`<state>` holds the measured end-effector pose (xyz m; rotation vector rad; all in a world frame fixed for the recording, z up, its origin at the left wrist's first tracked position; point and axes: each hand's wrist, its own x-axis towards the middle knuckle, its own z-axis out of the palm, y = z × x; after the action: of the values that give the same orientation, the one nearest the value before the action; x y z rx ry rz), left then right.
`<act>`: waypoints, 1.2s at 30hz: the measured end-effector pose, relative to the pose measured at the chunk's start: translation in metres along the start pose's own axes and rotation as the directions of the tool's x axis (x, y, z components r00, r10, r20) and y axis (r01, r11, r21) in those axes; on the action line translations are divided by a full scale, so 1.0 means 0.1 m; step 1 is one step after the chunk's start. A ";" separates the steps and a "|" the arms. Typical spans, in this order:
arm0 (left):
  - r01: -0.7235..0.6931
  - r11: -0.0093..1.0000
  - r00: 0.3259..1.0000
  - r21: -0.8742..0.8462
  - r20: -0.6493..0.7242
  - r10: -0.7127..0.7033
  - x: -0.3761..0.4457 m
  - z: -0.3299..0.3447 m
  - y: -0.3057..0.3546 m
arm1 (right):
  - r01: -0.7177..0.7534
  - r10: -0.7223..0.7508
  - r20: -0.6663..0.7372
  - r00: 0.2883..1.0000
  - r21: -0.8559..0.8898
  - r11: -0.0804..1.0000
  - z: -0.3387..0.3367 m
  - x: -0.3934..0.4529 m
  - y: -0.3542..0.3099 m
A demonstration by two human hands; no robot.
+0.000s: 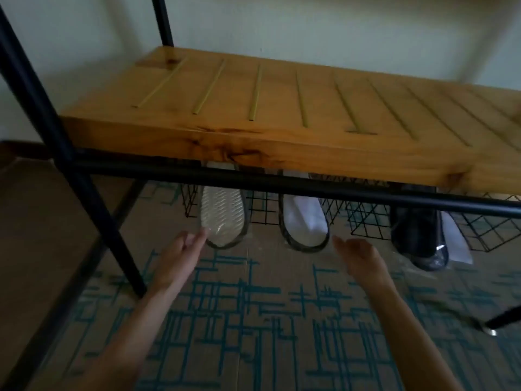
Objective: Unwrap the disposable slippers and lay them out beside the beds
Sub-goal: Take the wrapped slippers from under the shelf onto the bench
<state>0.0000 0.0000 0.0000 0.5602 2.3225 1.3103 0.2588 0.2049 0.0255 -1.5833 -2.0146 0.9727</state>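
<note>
Reaching forward beneath the wooden shelf point(282, 108), both bare hands stretch toward slippers that hang out from under its front edge. That shelf, a thick honey-coloured board with raised slats across its top, rests on a black metal frame point(282, 186) whose rail runs just below the board. Under the rail hangs a black wire basket point(366, 224), and the slippers jut from it toward the viewer.

Below the shelf's left part lies the ribbed-sole slipper point(222, 221), pale with a dark rim, its patterned sole turned up. The left hand point(180, 255) has its fingers extended and loose, and its fingertips point(204, 231) touch the near left edge of this slipper; it grips nothing. Just right of that slipper, still below the shelf, lies the white slipper point(304, 224), also dark-rimmed, its soft white upper showing. The right hand point(361, 258) hovers just beside its near right edge, fingers relaxed and spread, holding nothing; whether it touches the slipper I cannot tell. The two hands are well apart.

Farther right under the shelf sits a dark wrapped slipper pair point(423, 238) in glossy clear plastic, with a white packet point(456, 244) against its right side. Beneath the shelf spreads brown carpet point(253, 320) with a teal line pattern.
</note>
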 end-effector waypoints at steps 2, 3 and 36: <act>0.069 0.998 0.998 -0.004 -0.008 -0.069 0.10 0.04 0.03 | -0.110 0.107 0.100 0.989 0.025 0.994 0.07 0.07 -0.04; 0.094 0.996 0.996 0.001 0.002 -0.094 0.17 0.07 0.04 | -0.164 0.153 0.156 0.976 0.055 0.985 0.11 0.12 -0.05; 0.376 0.712 0.912 -0.593 0.373 -0.171 -0.67 -0.35 0.05 | -0.327 -0.022 0.449 0.893 0.683 0.653 -0.05 -0.78 0.09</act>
<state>0.0375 -0.0579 0.0312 0.1379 1.4759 1.6305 0.2899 0.1327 0.0311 -1.1230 -1.3493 2.0427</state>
